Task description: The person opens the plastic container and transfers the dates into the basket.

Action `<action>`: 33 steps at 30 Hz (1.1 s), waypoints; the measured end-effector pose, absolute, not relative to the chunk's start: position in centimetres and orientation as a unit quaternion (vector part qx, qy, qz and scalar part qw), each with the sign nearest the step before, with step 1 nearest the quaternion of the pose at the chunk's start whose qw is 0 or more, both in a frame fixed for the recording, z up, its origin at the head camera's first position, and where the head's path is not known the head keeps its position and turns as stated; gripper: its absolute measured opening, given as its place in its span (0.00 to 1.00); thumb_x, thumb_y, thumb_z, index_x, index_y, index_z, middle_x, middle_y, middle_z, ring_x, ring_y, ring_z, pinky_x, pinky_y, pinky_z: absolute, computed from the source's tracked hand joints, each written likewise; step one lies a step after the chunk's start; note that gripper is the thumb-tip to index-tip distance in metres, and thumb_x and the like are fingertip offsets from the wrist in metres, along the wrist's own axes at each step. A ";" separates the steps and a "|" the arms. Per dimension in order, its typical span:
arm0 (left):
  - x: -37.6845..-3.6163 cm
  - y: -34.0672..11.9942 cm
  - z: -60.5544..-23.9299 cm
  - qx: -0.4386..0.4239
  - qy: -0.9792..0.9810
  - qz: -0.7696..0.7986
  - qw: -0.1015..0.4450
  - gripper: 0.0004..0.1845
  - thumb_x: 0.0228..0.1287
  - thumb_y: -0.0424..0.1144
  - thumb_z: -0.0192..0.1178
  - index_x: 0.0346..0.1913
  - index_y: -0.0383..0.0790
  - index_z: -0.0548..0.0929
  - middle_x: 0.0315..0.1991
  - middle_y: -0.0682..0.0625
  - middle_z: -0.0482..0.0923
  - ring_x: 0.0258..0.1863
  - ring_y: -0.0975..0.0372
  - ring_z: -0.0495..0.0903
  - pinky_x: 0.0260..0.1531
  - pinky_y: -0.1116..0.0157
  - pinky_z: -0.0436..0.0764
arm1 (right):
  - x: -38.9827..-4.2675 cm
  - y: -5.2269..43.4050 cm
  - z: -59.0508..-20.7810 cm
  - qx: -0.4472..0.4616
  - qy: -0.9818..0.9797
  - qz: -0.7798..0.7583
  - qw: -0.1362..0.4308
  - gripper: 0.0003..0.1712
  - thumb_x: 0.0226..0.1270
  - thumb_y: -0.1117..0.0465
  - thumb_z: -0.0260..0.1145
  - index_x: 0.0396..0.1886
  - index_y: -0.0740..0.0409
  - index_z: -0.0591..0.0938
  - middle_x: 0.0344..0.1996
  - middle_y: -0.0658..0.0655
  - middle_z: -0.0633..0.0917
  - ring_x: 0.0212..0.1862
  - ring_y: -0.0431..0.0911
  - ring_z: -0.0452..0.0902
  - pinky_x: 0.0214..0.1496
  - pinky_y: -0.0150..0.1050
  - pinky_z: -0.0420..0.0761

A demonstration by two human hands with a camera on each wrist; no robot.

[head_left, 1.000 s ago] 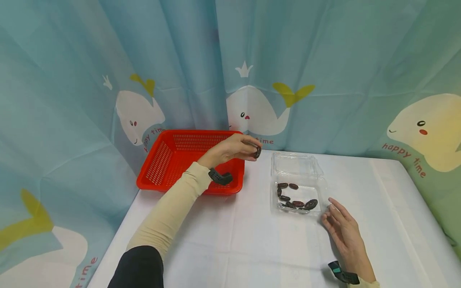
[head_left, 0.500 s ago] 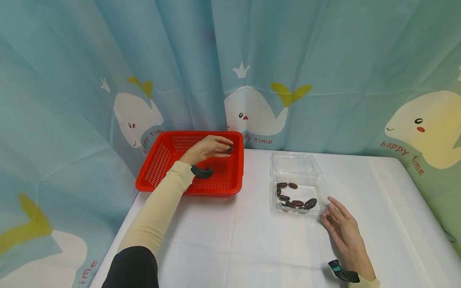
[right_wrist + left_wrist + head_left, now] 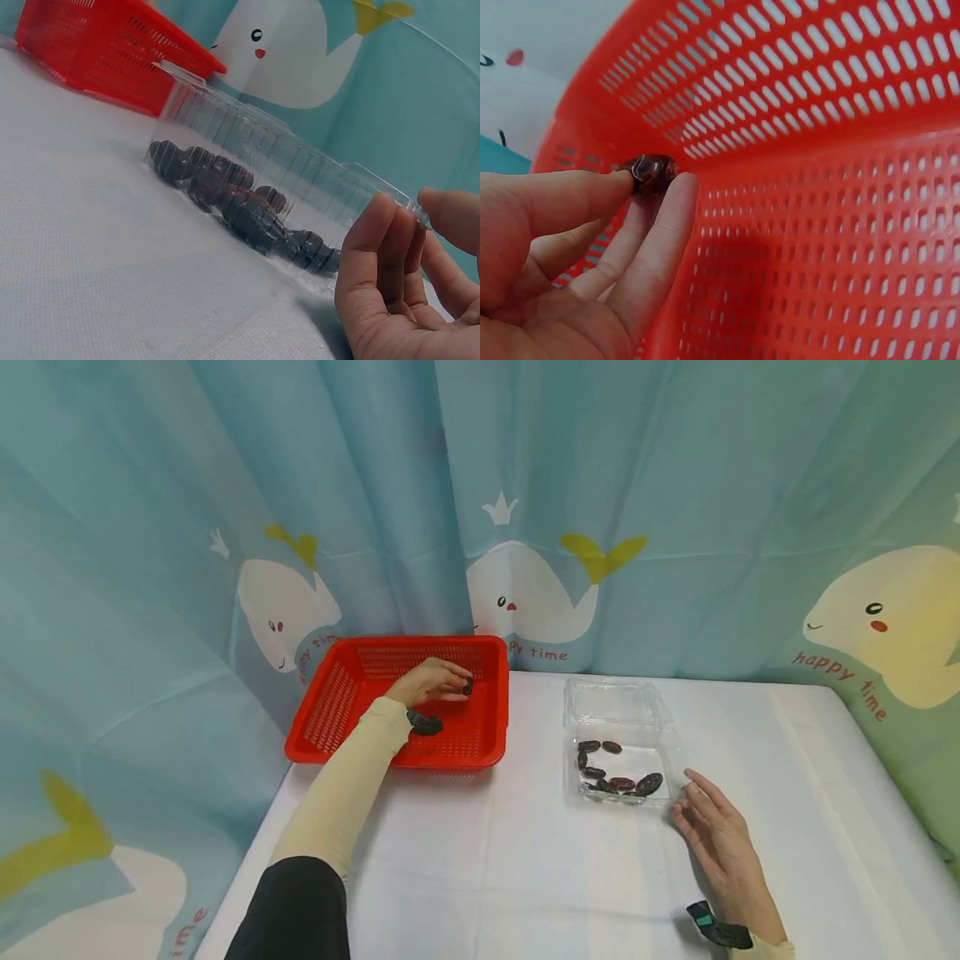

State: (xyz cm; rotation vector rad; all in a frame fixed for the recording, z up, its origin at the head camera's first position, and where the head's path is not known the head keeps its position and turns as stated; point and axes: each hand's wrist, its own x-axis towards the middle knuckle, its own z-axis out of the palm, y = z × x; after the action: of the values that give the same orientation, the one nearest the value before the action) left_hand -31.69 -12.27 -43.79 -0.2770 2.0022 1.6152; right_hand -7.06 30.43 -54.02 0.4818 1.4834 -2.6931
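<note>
My left hand (image 3: 433,682) is over the inside of the red plastic basket (image 3: 495,752), pinching a dark brown date (image 3: 654,172) between thumb and fingers. In the left wrist view, the date is near a slotted corner of the basket. With my right hand (image 3: 722,847) I pinch the near right corner of the rim of a clear plastic box (image 3: 225,124). Several dark dates (image 3: 251,217) lie in that box, mostly along its left and near sides. Its hinged lid (image 3: 611,702) is folded back, away from me.
Both containers stand on a white-covered table (image 3: 562,877), the basket left of the box. A blue curtain (image 3: 712,527) with whale prints hangs right behind them.
My left hand, with the date in it, has moved left from beside the basket's right rim, then lower into the basket. The right hand and the box stay in place.
</note>
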 end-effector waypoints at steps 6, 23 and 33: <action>-32.5 -12.0 -43.8 -0.125 0.753 0.588 0.270 0.20 0.74 0.26 0.59 0.66 0.27 0.79 0.67 0.34 0.77 0.61 0.47 0.84 0.64 0.53 0.81 | -7.1 30.5 -54.2 0.155 0.475 -0.866 0.017 0.16 0.81 0.60 0.60 0.61 0.38 0.81 0.46 0.44 0.78 0.43 0.33 0.79 0.47 0.26 0.85; -33.1 -10.3 -45.7 -0.123 0.769 0.576 0.248 0.17 0.74 0.25 0.59 0.62 0.25 0.82 0.64 0.33 0.80 0.62 0.47 0.84 0.58 0.57 0.85 | -6.9 30.4 -54.4 0.143 0.480 -0.866 0.006 0.17 0.81 0.61 0.60 0.62 0.39 0.81 0.49 0.45 0.78 0.43 0.33 0.80 0.49 0.26 0.84; -32.1 -9.3 -47.0 -0.136 0.790 0.562 0.203 0.15 0.71 0.26 0.63 0.57 0.25 0.85 0.60 0.32 0.83 0.59 0.44 0.86 0.52 0.56 0.87 | -6.9 30.4 -54.3 0.132 0.469 -0.873 0.010 0.16 0.81 0.62 0.59 0.61 0.40 0.82 0.46 0.45 0.78 0.43 0.34 0.79 0.47 0.27 0.84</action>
State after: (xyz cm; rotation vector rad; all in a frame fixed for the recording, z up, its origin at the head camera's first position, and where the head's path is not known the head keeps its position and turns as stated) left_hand -32.14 -9.27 -47.04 -0.3796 2.2059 1.5686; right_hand -6.89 30.43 -54.27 0.4128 1.4654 -2.7246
